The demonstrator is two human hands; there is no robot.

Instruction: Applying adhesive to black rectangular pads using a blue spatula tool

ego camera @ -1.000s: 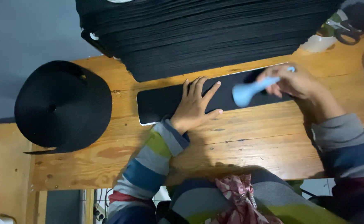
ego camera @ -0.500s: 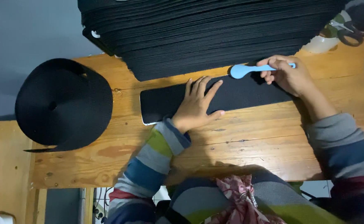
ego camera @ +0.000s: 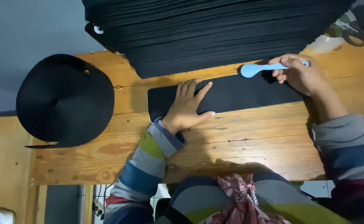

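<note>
Left hand flat on black strip, fingers spread slightly apart, pressing its left half. Strip lies lengthwise on the wooden bench, just in front of a tall stack of black sheets. Right hand at strip's right end, fingers clamped on the handle of a light-blue tool; its rounded head sits at the strip's far edge, possibly touching the stack, hard to tell in shadow. Roll of black webbing at bench's left edge, well apart. Scissors far right corner.
</note>
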